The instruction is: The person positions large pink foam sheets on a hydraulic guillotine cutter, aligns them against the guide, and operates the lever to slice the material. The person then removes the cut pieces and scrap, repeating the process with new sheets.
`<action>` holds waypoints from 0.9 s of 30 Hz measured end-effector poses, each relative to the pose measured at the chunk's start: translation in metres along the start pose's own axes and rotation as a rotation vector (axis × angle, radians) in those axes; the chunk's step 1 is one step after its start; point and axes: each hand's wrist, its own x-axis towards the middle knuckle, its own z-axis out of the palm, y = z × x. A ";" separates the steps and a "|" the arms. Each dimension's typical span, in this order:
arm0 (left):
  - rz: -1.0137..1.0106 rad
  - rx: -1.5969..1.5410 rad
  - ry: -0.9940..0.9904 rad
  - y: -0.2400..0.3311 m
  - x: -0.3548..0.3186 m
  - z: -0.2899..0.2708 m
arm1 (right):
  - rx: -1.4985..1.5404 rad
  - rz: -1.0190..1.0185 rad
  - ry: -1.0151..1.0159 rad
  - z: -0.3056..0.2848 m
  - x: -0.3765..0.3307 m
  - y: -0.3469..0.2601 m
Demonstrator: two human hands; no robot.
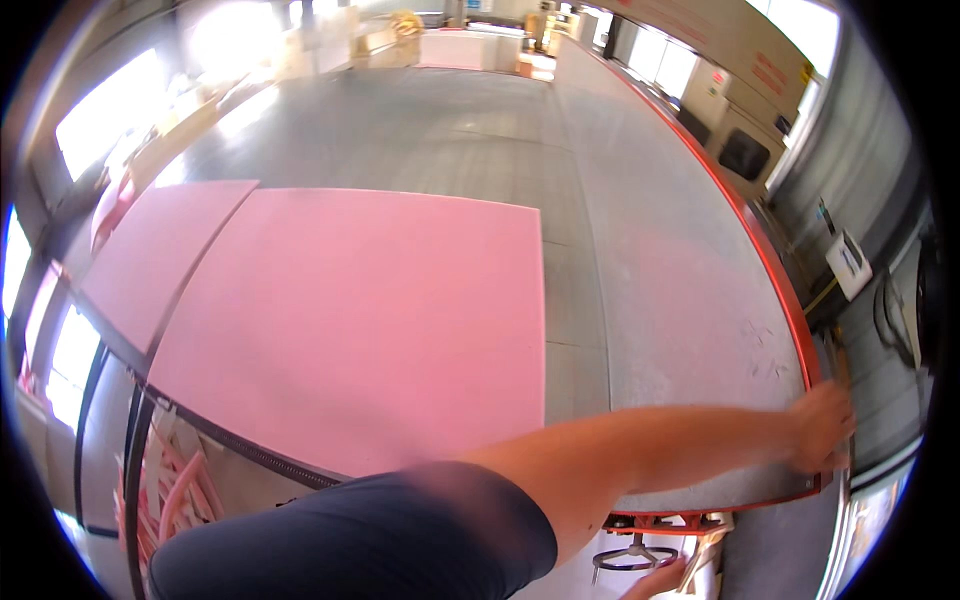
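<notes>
Pink foam board [350,320] on grey table [660,300] with red edge [770,270].

Red-lettered rectangular sign [770,72] on beige wall panel, upper right; small yellow label [806,72] just beside it; white box with blue-marked label [848,262] on right wall.

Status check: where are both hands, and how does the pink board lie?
Left hand stretched across, gripping the table's red-trimmed far corner. Right hand low by the handwheel. Pink board flat, untouched. Nothing between.
</notes>
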 end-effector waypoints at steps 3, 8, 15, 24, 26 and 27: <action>0.346 -0.110 0.411 0.012 -0.114 0.019 | -0.221 0.019 -0.262 -0.016 -0.089 0.080; -0.854 -0.096 -0.362 -0.013 -0.578 -0.060 | -0.116 0.560 -0.720 0.057 -0.317 0.177; -2.428 0.545 0.769 0.181 -0.911 -0.329 | -0.245 0.813 -0.654 0.144 -0.468 0.139; -2.621 0.407 1.553 0.156 -1.070 -0.374 | -0.276 0.746 -0.397 0.206 -0.507 0.099; -2.050 0.055 2.312 0.169 -1.114 -0.398 | -0.023 0.791 -0.518 0.229 -0.522 0.061; -1.588 -0.206 2.414 0.169 -1.129 -0.424 | 0.113 0.804 -0.584 0.246 -0.529 0.037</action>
